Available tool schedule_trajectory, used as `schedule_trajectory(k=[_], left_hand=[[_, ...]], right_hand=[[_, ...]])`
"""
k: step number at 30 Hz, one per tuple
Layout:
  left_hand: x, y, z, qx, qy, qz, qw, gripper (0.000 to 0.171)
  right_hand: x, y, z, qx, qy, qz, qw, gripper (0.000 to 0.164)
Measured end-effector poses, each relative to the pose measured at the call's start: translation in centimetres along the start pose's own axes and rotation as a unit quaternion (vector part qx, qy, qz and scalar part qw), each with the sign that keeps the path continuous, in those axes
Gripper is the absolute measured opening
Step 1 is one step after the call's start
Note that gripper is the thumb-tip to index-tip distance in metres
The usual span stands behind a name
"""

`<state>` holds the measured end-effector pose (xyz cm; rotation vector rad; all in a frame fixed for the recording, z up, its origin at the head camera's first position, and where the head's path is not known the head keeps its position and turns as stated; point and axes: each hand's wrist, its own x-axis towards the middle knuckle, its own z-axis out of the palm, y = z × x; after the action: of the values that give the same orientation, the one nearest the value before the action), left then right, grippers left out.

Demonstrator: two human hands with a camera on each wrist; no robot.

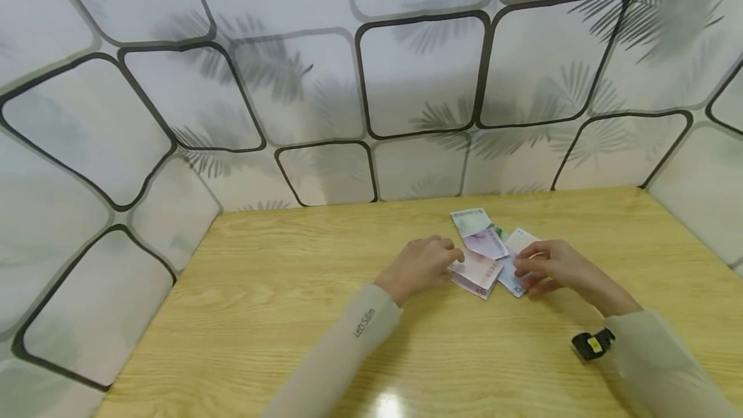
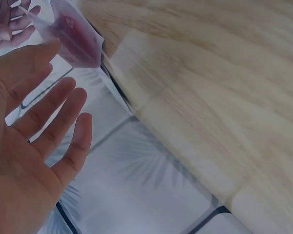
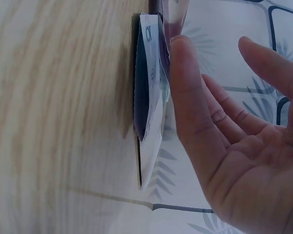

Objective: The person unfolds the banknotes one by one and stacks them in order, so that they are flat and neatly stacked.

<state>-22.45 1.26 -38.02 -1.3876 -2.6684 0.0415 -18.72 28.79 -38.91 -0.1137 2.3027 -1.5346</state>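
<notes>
Beige, the left sleeve (image 1: 339, 353) carries small dark lettering; beyond its cuff the left hand (image 1: 426, 268) reaches over the wooden table (image 1: 249, 321), its fingers loosely spread and a little bent, gripping nothing, though whether the fingertips touch the pink banknote (image 1: 478, 266) beside them I cannot tell; that note lies between the two hands, a "100" visible at its lower edge; above it, a pale green banknote (image 1: 470, 220) points away toward the leaf-patterned backdrop (image 1: 420, 76), with a purple banknote (image 1: 489, 244) overlapping between; next comes a blue banknote (image 1: 511, 277), bowed up from the tabletop; the right hand (image 1: 554, 268) stands just beside it, thumb and fingers well apart, with nothing held between them; nearer the person, a small black device (image 1: 593, 344) with a yellow patch sits by the right sleeve (image 1: 656, 353).
</notes>
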Motion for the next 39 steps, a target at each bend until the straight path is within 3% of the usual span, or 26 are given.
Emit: schedule_trajectory(k=[6, 12, 20, 30, 39], left_hand=[[1.2, 0.8, -0.3, 0.027, -0.018, 0.003, 0.9995, 0.037], [1.7, 1.4, 0.0, 0.021, -0.03, 0.008, 0.9993, 0.036], [2.0, 1.2, 0.0, 0.025, 0.025, 0.034, 0.9988, 0.017], [1.2, 0.5, -0.5, 0.028, 0.04, -0.012, 0.9988, 0.019], [0.4, -0.2, -0.8, -0.032, 0.099, -0.032, 0.9941, 0.017]], right_hand=[[0.0, -0.2, -0.1, 0.004, 0.0, 0.012, 1.0, 0.036], [-0.2, -0.1, 0.2, 0.02, -0.003, 0.014, 1.0, 0.034], [-0.2, -0.1, 0.2, 0.015, -0.003, 0.013, 1.0, 0.035], [0.0, -0.1, 0.6, 0.024, -0.023, -0.007, 0.999, 0.032], [0.1, -1.0, 2.2, 0.009, -0.038, -0.033, 0.999, 0.033]])
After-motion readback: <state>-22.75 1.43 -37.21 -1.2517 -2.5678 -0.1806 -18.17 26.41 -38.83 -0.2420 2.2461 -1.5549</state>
